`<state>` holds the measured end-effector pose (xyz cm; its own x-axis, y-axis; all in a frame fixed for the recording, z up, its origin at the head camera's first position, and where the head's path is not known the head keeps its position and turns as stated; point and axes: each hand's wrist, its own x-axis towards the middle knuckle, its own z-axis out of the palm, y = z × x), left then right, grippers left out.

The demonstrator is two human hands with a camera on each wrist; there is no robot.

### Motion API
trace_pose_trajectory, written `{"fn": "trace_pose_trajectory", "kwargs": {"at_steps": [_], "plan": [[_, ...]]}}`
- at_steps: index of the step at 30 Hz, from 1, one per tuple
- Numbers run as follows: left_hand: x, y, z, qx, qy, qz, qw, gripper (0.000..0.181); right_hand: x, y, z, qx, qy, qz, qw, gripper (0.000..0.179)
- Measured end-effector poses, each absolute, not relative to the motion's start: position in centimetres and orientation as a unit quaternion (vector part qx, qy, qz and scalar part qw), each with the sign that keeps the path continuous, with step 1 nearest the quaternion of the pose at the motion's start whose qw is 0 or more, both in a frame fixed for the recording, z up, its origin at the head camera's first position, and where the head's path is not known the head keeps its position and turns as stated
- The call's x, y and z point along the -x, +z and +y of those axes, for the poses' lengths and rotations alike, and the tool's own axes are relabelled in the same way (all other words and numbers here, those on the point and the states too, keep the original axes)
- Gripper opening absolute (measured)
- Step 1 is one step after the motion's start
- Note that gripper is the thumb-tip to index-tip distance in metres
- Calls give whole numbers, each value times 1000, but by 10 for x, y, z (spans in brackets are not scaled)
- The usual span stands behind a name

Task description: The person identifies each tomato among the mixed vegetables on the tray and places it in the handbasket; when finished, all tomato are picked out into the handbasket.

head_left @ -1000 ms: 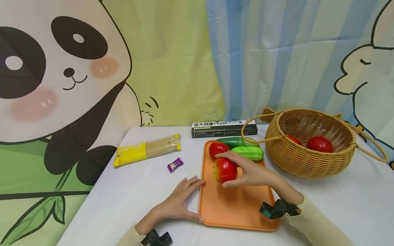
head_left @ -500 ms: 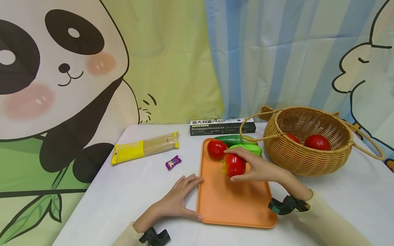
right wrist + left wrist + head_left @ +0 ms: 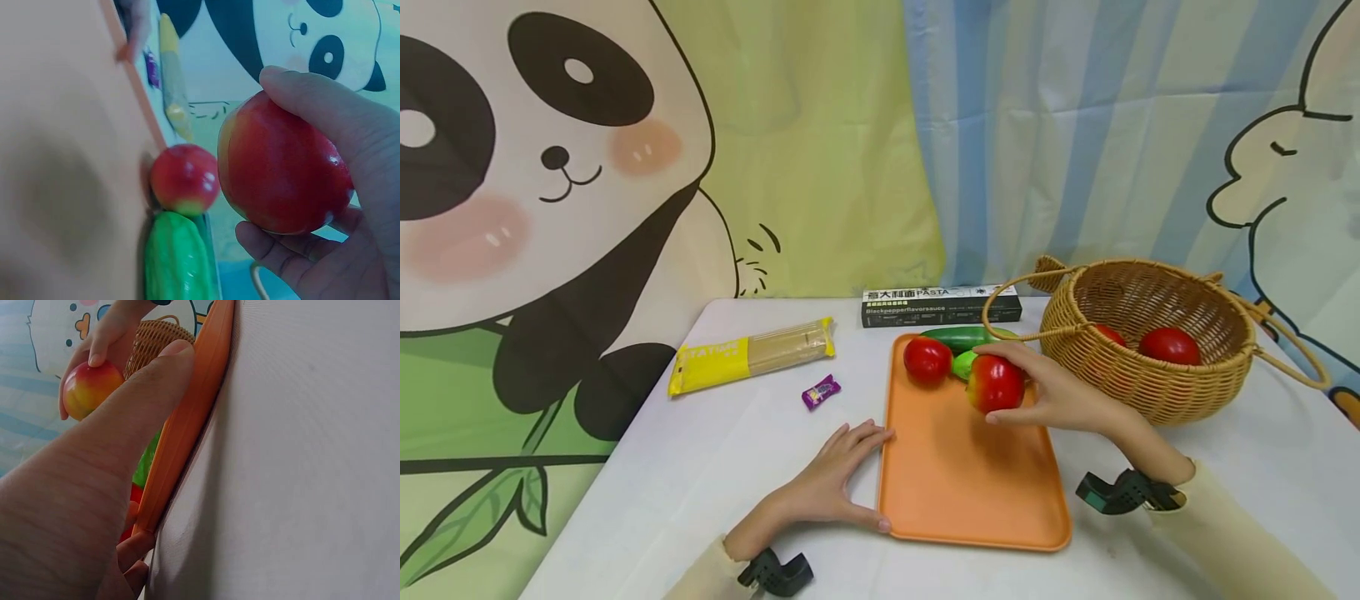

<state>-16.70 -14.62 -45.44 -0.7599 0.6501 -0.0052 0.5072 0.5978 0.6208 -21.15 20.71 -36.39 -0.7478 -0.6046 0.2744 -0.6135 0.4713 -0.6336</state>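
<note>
My right hand grips a glossy red apple with a yellow patch, thumb on one side and fingers on the other. It hangs over the right half of an orange tray; its shadow falls below. A second red apple lies at the tray's far left corner, next to a light green ridged vegetable and a dark green cucumber. My left hand is spread at the tray's left edge, thumb and fingertips touching the rim, as the left wrist view shows.
A wicker basket with looped handles stands right of the tray, red fruits inside. Behind the tray lies a black pasta box. Left of it are a yellow pasta packet and a purple wrapped candy. Printed curtains hang behind the table.
My right hand has carried the apple rightward and slightly away from me over the tray, and it now covers much of the light green vegetable. The left hand stays at the rim.
</note>
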Motion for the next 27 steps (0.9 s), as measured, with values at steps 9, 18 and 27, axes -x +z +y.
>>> {"fn": "trace_pose_trajectory", "kwargs": {"at_steps": [9,18,27], "plan": [[166,-454,-146,-332,311,884,111,110,212,-349,222,-351,340,-870,61,77],[166,-454,-146,-332,308,885,109,110,206,-333,235,-301,341,-887,77,79],[166,-454,-146,-336,307,885,103,110,212,-325,248,-347,308,-873,150,85]]}}
